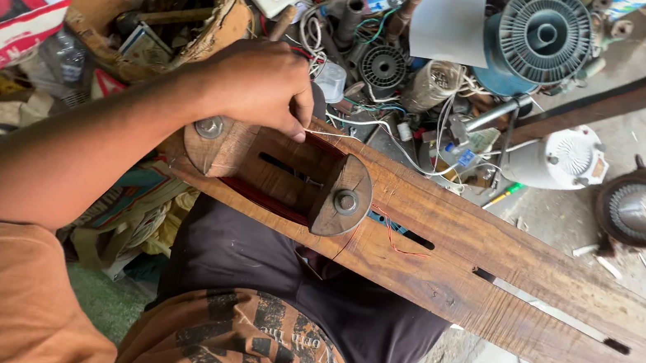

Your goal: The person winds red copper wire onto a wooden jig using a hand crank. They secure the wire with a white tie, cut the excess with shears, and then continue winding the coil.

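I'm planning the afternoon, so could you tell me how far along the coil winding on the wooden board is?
Done: reddish wire already lies wound between the two rounded wooden blocks bolted to the slotted board. In hand: the left hand presses at the winding's upper edge, by a thin strand. Left: a loose red wire tail trails over the board, and the coil sits on its former. The right hand is out of view.

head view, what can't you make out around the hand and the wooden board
- Left hand: fingertips curl under at the wooden board, so whether they pinch the thin wire is too fine to tell.
- Right hand: not in the head view.
- The red winding is mostly hidden between the two round wooden end pieces.
- The board's far end is cut off near the right edge.
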`<state>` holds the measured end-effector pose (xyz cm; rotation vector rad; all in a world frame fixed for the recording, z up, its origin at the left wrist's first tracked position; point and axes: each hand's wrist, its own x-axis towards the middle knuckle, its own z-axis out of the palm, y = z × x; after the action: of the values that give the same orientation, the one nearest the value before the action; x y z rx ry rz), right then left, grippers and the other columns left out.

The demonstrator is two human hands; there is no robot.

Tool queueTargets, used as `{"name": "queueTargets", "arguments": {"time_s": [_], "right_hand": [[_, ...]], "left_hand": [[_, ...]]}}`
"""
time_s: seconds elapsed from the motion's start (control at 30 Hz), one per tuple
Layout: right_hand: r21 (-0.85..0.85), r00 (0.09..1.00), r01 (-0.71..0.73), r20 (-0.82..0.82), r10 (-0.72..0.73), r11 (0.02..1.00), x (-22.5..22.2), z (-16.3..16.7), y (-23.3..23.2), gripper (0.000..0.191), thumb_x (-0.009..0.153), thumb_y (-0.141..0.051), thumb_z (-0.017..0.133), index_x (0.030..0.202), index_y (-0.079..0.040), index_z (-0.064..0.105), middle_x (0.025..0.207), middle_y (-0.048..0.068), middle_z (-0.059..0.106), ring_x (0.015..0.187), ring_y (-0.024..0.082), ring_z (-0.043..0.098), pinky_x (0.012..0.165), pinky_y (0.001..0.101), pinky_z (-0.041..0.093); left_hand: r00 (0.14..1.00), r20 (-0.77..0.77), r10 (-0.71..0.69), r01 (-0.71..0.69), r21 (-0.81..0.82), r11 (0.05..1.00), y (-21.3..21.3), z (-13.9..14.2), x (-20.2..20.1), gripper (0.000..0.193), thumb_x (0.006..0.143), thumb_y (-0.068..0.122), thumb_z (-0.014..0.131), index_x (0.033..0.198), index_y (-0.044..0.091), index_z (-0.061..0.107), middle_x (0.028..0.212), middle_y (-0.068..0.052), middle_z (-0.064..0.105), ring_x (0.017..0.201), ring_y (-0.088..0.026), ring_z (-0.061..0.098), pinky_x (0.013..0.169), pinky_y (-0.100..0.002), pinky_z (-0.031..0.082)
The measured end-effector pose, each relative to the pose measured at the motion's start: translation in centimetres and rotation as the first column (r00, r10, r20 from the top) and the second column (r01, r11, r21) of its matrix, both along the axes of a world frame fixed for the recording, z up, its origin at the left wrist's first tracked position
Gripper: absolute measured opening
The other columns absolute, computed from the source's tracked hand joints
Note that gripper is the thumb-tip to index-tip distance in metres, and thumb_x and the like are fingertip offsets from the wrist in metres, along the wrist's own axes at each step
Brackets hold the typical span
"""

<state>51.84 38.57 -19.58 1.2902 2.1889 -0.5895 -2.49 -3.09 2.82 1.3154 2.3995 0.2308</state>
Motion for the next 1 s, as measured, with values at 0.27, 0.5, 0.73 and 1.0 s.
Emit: {"name": "queueTargets", "arguments": {"time_s": [0.27,0.5,0.73,1.0], "right_hand": [[-0.327,0.778,0.261,-0.485,-0.398,0.908,4.4,6.4,0.1,0.086,0.062,-0.015,0.091,0.139,0.001,0.054,0.128,0.018,0.064,0.122,0.027,0.061,0.104,0.0417,0.045],[-0.499,0.6,-0.294,-0.761,-0.249,0.815,-6.0,16.5,-1.4,0.109,0.054,-0.018,0.102,0.147,0.007,0.051,0.137,0.021,0.061,0.129,0.026,0.057,0.108,0.0414,0.041],[-0.093,0.517,-0.777,-0.66,0.546,0.623,-26.5,17.7,-4.7,0.103,0.052,-0.046,0.093,0.138,0.0,0.06,0.076,0.006,0.076,0.065,0.018,0.071,0.066,0.0356,0.06],[-0.225,0.449,-0.85,-0.781,0.433,0.476,-33.5,16.9,-5.6,0.083,0.069,-0.04,0.091,0.132,0.006,0.063,0.099,0.011,0.074,0.081,0.017,0.065,0.073,0.0334,0.057]], "left_hand": [[0.996,0.084,0.013,-0.023,0.108,0.994,0.7,-1.7,0.7,0.011,0.082,0.028,0.082,0.089,0.019,0.081,0.083,-0.001,0.078,0.077,-0.019,0.077,0.076,-0.037,0.059],[0.987,0.151,0.051,-0.096,0.309,0.946,2.1,-2.6,1.2,0.014,0.086,0.024,0.079,0.086,0.011,0.076,0.084,-0.004,0.078,0.077,-0.02,0.075,0.074,-0.037,0.058],[0.98,0.19,0.057,-0.119,0.332,0.936,2.7,-3.2,1.8,0.013,0.09,0.024,0.075,0.091,0.011,0.074,0.084,-0.004,0.078,0.077,-0.019,0.075,0.074,-0.037,0.059],[0.939,0.343,-0.043,-0.053,0.265,0.963,3.9,-4.1,-0.7,0.022,0.089,0.029,0.075,0.097,0.009,0.074,0.095,-0.008,0.077,0.088,-0.021,0.074,0.079,-0.039,0.056]]}}
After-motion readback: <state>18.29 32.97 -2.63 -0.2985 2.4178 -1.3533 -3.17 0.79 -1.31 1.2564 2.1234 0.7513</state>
